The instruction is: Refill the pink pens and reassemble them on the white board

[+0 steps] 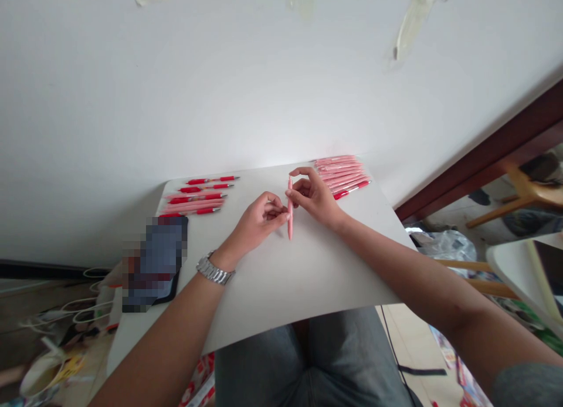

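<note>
A pink pen [290,222] stands roughly upright above the middle of the white table, gripped by both hands. My left hand [264,215] pinches its lower half between thumb and fingers. My right hand [311,194] grips the upper half, with the index finger bent over the pen's top end. To the right lies a stack of pink pens [341,171] that look wrapped in clear plastic, with a red pen [352,190] along its near side. On the left, several red pens [197,199] and pink pens [193,206] lie side by side in a loose row.
A dark, pixelated phone-like object [160,263] lies at the left edge of the white table [264,295]. The table's far edge meets a white wall [246,90]. Cables [83,307] and a bucket [41,375] are on the floor at left. A wooden chair [534,187] stands at right.
</note>
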Available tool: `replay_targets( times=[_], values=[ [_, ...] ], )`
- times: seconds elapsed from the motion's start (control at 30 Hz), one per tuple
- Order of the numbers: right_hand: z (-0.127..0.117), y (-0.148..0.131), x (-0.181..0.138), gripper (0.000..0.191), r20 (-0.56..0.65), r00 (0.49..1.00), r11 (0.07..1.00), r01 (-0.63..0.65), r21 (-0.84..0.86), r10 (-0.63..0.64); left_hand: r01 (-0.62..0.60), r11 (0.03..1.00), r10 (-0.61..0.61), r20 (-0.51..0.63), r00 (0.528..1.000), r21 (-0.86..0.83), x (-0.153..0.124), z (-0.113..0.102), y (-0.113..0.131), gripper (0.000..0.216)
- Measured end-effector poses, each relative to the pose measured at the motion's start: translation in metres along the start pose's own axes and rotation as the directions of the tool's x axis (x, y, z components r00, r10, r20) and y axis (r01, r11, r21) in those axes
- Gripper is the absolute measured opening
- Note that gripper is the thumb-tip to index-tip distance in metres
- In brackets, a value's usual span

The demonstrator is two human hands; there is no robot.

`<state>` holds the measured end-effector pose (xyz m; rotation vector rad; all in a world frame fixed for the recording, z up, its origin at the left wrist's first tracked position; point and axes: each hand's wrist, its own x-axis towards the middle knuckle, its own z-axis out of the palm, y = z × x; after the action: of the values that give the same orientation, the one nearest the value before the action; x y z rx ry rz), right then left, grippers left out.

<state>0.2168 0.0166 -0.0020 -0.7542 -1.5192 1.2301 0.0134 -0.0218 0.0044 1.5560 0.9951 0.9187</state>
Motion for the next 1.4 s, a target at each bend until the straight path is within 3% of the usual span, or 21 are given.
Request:
replay_targets(
  times=[0.43,0.57,0.83,1.23,1.4],
  values=[
    [0.002,-0.002,0.001,0.051,0.004,1.000,1.000,0.012,0.011,-0.012,-0.010,1.000,0.010,-0.008,1.000,-0.001,0.000,0.000,-0.003,0.032],
    [0.003,-0.001,0.000,0.052,-0.045,0.999,1.000,0.003,0.022,-0.002,-0.024,1.000,0.024,-0.017,1.000,-0.004,-0.001,0.001,0.002,0.030],
    [0.004,-0.003,0.002,0.054,-0.080,0.996,0.999,0.034,-0.001,-0.034,-0.022,0.993,0.014,0.065,0.998,0.117,-0.003,0.004,0.010,0.036],
    [0.004,-0.004,0.005,0.049,-0.064,0.997,0.999,0.034,0.028,-0.032,-0.003,0.997,0.001,0.027,1.000,0.082,-0.004,0.003,0.012,0.035],
    [0.005,-0.006,0.002,0.055,-0.073,0.997,0.998,-0.033,0.051,0.037,0.004,0.999,-0.006,0.034,0.999,0.047,-0.003,0.004,0.011,0.037]
  ],
)
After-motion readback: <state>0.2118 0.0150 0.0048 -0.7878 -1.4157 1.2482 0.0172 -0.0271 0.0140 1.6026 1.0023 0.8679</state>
